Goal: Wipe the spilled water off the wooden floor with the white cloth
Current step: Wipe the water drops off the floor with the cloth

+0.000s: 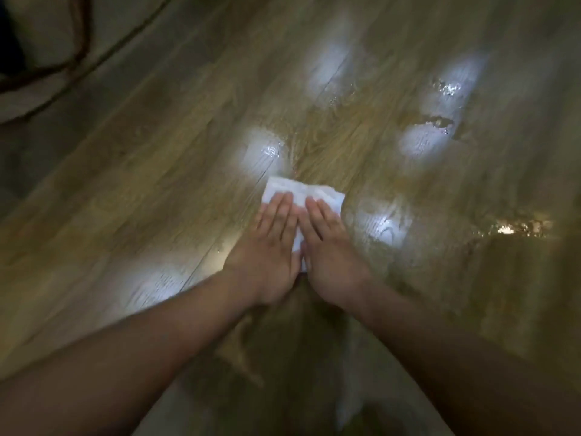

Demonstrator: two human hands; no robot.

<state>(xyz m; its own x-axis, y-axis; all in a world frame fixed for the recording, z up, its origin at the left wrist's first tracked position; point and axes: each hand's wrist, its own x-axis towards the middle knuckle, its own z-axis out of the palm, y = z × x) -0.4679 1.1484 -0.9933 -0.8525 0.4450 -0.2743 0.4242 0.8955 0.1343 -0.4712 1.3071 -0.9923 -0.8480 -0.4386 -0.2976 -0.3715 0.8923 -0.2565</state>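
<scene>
While both hands press down on it, the white cloth lies flat on the wooden floor, in the middle of the view. The left hand covers the left part of the cloth and the right hand covers the right part. The two hands lie side by side, very close, with a thin strip of cloth showing between them. The fingers of each hand are straight and kept together, and they point away from the person. The hands only push flat on top of the cloth. Its far edge sticks out past the fingertips.

Spilled water shines on the floor beyond the cloth and to the right, well apart from it. This wet patch has a dark wavy edge. Another wet patch glints further right, near the side of the view. Round white spots of light glow on the boards around the hands. Far off at the top left, a dark cord curls over a pale patch, but it looks blurry.
</scene>
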